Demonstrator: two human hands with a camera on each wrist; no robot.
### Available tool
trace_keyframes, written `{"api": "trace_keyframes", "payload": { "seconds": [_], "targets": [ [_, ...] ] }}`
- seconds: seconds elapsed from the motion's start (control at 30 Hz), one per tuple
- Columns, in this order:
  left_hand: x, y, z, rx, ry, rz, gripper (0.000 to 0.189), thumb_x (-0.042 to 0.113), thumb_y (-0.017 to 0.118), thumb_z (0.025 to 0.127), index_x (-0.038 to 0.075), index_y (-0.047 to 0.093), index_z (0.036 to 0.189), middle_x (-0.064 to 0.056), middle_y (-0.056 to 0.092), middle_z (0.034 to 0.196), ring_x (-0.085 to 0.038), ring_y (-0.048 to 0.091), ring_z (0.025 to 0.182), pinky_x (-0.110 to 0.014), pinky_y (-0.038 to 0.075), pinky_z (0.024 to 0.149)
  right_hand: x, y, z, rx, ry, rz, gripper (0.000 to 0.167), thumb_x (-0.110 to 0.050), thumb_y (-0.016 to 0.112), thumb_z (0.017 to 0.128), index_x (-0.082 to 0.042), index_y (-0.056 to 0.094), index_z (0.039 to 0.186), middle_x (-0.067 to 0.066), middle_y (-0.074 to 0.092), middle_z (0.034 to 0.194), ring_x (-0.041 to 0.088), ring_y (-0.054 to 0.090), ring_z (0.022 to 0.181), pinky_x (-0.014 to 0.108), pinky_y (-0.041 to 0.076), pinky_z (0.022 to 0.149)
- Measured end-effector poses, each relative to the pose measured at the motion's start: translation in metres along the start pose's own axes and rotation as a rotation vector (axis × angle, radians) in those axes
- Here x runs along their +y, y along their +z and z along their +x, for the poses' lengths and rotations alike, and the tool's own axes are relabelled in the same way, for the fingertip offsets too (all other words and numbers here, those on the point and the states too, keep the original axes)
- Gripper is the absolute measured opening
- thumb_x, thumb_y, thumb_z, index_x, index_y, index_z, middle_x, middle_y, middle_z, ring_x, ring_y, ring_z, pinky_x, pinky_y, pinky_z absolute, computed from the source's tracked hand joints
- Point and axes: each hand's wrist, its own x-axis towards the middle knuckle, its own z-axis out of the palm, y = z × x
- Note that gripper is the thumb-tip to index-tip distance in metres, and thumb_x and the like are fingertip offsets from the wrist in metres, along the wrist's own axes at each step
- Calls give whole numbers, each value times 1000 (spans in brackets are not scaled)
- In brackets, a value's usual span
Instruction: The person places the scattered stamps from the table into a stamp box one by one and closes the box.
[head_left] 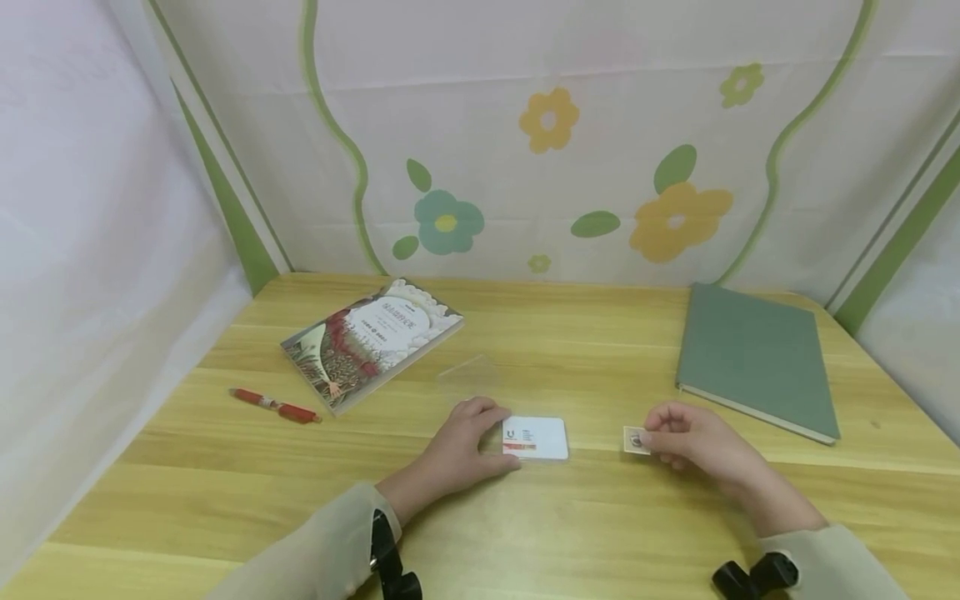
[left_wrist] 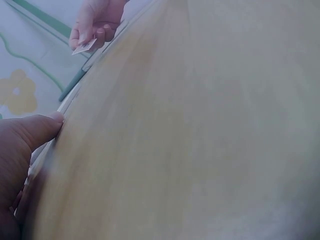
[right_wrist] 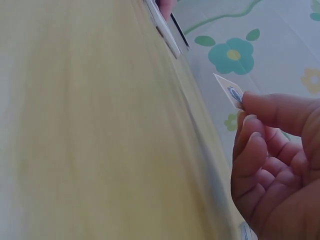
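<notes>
My left hand (head_left: pixel 468 450) lies at the left end of a white rounded-corner card or thin pack (head_left: pixel 551 437), with thumb and forefinger at its near and far corners. Printed text and a red-orange strip show on the pack's left part. To the right, my right hand (head_left: pixel 697 442) pinches a small stamp-like square (head_left: pixel 635 440) between thumb and forefinger. In the right wrist view the square (right_wrist: pixel 229 92) has a pale border and a dark bluish picture, and it is held up off the table. The left wrist view shows mainly the left thumb (left_wrist: pixel 42 130).
A thin clear plastic piece (head_left: pixel 468 377) lies beyond the left hand. Behind it, to the left, is an illustrated book (head_left: pixel 375 342), with a red pen (head_left: pixel 276 406) beside it. A green hardcover book (head_left: pixel 757 358) lies at the right. A flowered curtain (head_left: pixel 480 125) backs the wooden table (head_left: pixel 570 533).
</notes>
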Motion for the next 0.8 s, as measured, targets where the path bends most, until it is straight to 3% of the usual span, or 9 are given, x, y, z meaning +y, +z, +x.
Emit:
{"api": "trace_keyframes", "payload": {
  "seconds": [0.8],
  "targets": [
    [0, 1, 0, 0, -1, 6, 64, 40, 75, 74, 10, 55, 127, -5, 50, 125, -23, 42, 120, -42, 37, 101, -27, 9, 15, -71, -65, -17, 29, -23, 65, 85, 0, 50, 96, -1, 44, 69, 11, 44, 62, 27, 43, 57]
  ]
}}
